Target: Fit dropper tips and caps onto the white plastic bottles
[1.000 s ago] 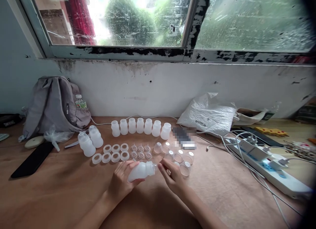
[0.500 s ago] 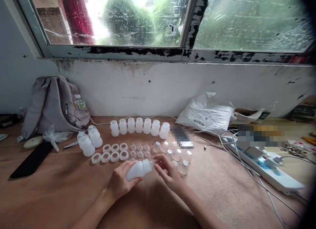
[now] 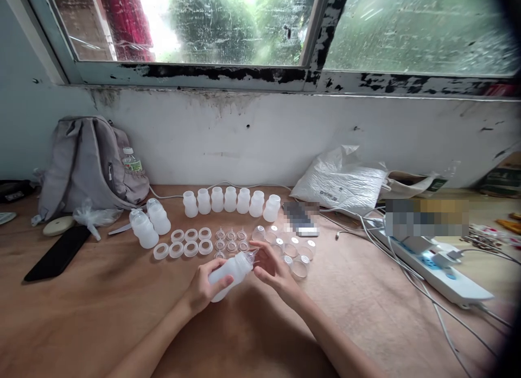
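Observation:
My left hand [image 3: 208,283] is wrapped round a frosted baby bottle [image 3: 228,276], tilted with its mouth up to the right. A clear nipple [image 3: 253,254] sits at the bottle's mouth. Beside it is my right hand [image 3: 274,269], thumb and fingers apart around the nipple; whether a fingertip touches it is hard to see. Just beyond the hands lie several clear nipples [image 3: 231,234] in rows. Left of those are several white collar rings [image 3: 191,248], and to the right stand several transparent caps [image 3: 300,266].
Several open frosted bottles [image 3: 230,200] stand in a row near the wall. Two capped bottles [image 3: 144,230] lean at left, by a grey backpack [image 3: 87,161] and black phone-like slab [image 3: 57,256]. At right are a silver bag [image 3: 342,180], cables and a power strip [image 3: 439,275].
The bottle has turned slightly, and the nipple now shows clearly at its mouth. My right hand's fingers have spread a little. The view has tilted slightly downward.

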A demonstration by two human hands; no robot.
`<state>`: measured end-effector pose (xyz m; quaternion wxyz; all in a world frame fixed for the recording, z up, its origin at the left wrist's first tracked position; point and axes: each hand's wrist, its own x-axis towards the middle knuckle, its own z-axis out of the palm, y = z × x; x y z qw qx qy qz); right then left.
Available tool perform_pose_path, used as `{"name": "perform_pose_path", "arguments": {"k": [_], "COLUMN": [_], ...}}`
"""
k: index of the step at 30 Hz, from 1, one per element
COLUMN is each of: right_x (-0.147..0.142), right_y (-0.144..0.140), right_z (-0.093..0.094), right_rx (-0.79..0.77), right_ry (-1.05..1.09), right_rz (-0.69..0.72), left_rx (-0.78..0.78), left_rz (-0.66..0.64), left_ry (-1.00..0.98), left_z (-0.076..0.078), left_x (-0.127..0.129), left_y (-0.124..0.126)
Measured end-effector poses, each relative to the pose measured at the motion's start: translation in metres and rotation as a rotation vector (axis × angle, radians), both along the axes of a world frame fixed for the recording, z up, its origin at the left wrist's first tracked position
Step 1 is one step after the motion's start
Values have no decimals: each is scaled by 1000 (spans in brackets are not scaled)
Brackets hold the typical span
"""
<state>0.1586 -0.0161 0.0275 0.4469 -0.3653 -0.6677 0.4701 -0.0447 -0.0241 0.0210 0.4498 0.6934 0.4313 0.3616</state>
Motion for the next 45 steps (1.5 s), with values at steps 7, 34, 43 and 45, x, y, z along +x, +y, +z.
{"name": "perform_pose_path", "arguments": {"k": [7,34,43,45], "right_x": [-9,33,52,47], "right_y": [-5,-5,-9,-11], "right_z": [2,5,-11,-4], "right_rx": [-171,228,153,112], "right_ry": [107,-736,-706,-470], "right_rz": [128,-557,-476,-499], "left_rx": [-502,298,336,333], "left_rz": [-252,182,114,110], "left_ry": [-242,125,111,107], "left_z": [-2,-13,-20,-19], "left_x": [0,1,1,0], "left_y": [3,2,2,1]}}
